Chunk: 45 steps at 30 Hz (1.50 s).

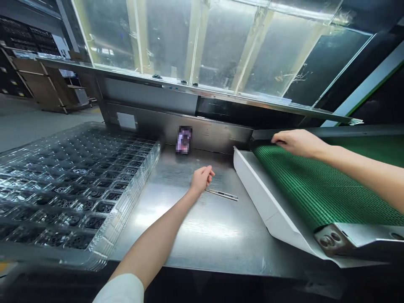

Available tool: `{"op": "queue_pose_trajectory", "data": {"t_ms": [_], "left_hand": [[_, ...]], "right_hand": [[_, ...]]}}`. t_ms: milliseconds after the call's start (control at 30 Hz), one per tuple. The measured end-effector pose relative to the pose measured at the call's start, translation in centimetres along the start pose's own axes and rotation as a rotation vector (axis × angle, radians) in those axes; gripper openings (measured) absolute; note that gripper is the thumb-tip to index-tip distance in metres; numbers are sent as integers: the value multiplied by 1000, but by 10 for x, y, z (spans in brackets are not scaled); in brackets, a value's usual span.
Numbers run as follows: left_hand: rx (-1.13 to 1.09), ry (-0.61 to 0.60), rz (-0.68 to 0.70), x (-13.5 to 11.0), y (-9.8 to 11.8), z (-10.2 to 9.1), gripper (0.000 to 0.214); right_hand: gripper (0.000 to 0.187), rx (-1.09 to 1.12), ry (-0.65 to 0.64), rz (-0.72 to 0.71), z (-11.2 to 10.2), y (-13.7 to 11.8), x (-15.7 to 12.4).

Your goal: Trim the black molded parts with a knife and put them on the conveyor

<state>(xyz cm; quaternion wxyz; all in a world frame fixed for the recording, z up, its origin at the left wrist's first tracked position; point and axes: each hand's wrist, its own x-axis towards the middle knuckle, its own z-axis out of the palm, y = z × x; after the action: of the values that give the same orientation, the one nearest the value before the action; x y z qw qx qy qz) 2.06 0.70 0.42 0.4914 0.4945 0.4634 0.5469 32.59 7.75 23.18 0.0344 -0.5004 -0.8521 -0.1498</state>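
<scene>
Over the steel table (195,235), my left hand (201,178) is closed, its fingers curled together; whatever it may hold is hidden. A thin, narrow metal tool (221,194) with a dark slot lies on the steel just right of that hand's heel. I cannot tell whether they touch. My right hand (296,142) reaches to the far end of a green conveyor belt (303,181). Its fingers are bent and pinched, with something dark and small under them that I cannot make out.
Stacked clear plastic trays (94,176) with round black parts in their pockets stand at left. A phone-like device with a blurred screen (184,140) leans against the back wall. A white guard (268,202) edges the belt. Clear panels (221,50) hang overhead.
</scene>
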Motion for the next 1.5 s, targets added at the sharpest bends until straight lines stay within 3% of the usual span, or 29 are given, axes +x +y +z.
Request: {"op": "queue_pose_trajectory", "data": {"t_ms": [133,233,333,400,500,600,667,767,867,967,1033,1167,1367,1500], "left_hand": [[-445,-140,-207,-2,10,-1,55],[-625,-210,-236,-7,17,-2,55],[-689,-133,-299,-8,20,-3,47],[-669,-80,-342,-7,19,-4,45],[-619,-93,-363,-7,18,-5,47],[-577,-121,-337,-7,16,-7,53],[-532,-112,-263,-5,14,-9,57],[-464,-103,-159,-1,10,-12,57],[-433,-107,-122,-1,8,-13,53],[-400,-109,-138,-5,6,-13,50],[-358,-118,-151,-7,4,-12,49],[-293,-128,-125,-9,4,-9,50],[-233,-81,-43,-13,10,-7,43],[-225,-48,-11,-13,12,-7,40]], "right_hand": [[27,94,-92,-453,21,-97,21],[24,106,-120,-729,45,-162,30],[20,76,-98,-954,60,-196,30],[18,42,-73,-1005,57,-200,26],[20,-26,-12,-969,30,-176,14],[25,-62,58,-758,-18,-124,-9],[27,-79,80,-512,-50,-77,-33],[28,-146,31,-29,-87,-2,-86],[31,-183,-82,426,-104,58,-148],[42,-78,-206,698,-105,91,-200],[47,55,-289,776,-101,101,-224],[36,227,-420,815,-89,107,-249],[28,311,-450,817,-81,114,-248],[30,307,-393,854,-83,117,-238]]}}
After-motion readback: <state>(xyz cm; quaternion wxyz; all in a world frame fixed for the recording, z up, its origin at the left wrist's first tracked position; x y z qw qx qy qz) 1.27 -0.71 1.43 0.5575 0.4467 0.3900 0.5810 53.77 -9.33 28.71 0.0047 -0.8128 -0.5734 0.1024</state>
